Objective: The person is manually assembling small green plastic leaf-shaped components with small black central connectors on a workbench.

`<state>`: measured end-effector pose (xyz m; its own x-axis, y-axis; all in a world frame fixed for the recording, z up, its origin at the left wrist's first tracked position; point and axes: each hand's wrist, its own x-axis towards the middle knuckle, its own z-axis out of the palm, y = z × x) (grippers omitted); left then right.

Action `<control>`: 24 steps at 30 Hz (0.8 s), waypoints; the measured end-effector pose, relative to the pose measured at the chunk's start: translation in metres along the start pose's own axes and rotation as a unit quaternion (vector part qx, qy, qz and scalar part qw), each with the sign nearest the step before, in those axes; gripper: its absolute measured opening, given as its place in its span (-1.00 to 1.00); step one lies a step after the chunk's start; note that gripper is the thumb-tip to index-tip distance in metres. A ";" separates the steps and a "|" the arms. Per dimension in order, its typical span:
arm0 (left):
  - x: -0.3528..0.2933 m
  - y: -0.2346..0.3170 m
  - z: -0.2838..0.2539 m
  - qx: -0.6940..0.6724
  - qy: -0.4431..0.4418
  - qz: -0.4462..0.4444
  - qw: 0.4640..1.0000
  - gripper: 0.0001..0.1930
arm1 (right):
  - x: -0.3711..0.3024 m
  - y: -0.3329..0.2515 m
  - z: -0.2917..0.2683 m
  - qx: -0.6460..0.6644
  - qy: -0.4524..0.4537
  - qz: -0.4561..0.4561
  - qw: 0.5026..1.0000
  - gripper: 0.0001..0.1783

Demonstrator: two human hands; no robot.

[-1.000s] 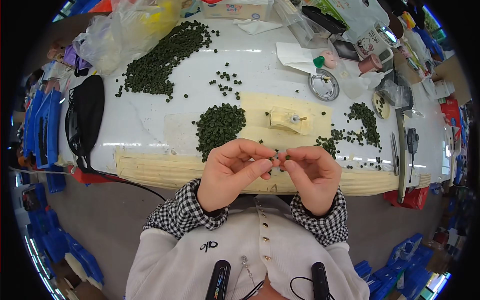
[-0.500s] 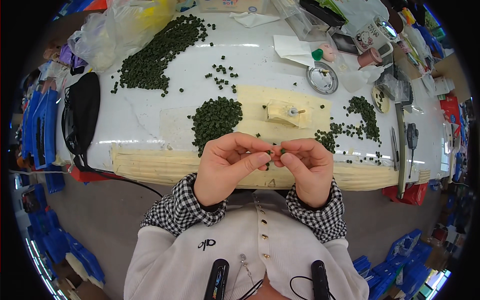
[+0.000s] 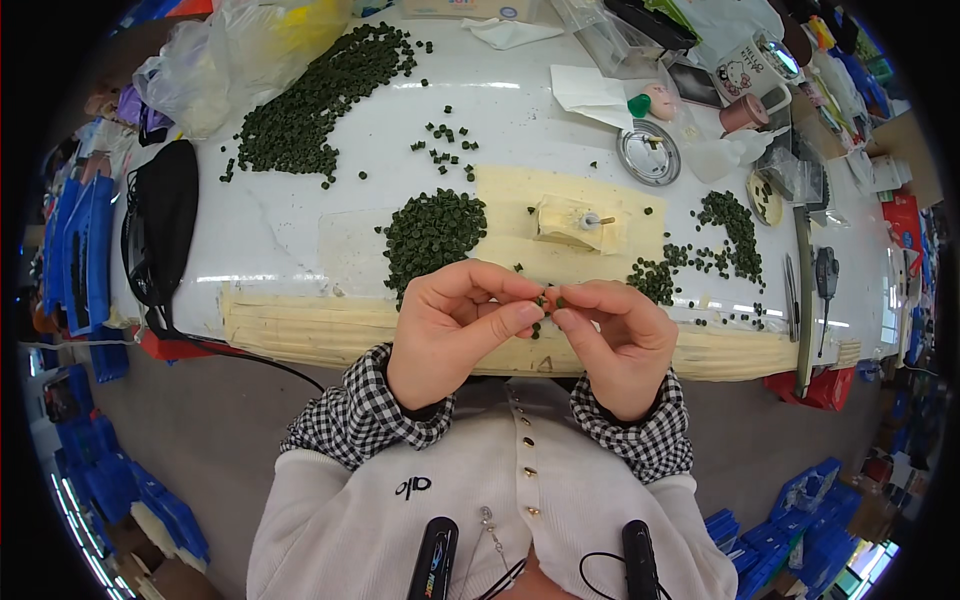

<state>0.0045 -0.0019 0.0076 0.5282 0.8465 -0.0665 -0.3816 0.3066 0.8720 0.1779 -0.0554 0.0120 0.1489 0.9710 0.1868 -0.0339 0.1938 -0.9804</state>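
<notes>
White table [image 3: 300, 230], fingertip-hidden green piece [image 3: 549, 300]

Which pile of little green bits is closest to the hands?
The dense round pile on the white table, just above the left hand. The long heap lies far back; the scattered one lies off right.
</notes>
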 end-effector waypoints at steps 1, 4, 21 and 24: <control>0.000 -0.001 0.000 0.001 -0.002 0.000 1.000 -0.82 | 0.000 -0.001 0.001 -0.001 0.006 0.003 1.000 -0.78; -0.001 0.000 0.000 0.000 0.001 -0.007 1.000 -0.83 | 0.000 0.003 -0.001 0.000 -0.008 -0.018 1.000 -0.77; -0.002 0.000 0.001 0.033 -0.003 0.011 0.999 -0.85 | 0.003 0.005 -0.003 -0.062 -0.028 -0.070 0.995 -0.75; -0.001 -0.001 0.000 0.022 -0.002 0.019 1.000 -0.84 | 0.003 0.002 -0.001 -0.095 -0.033 -0.086 0.991 -0.72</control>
<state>0.0041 -0.0025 0.0070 0.5179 0.8549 -0.0309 -0.3670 0.2547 0.8947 0.1794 -0.0519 0.0104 0.0721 0.9339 0.3503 0.1736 0.3341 -0.9264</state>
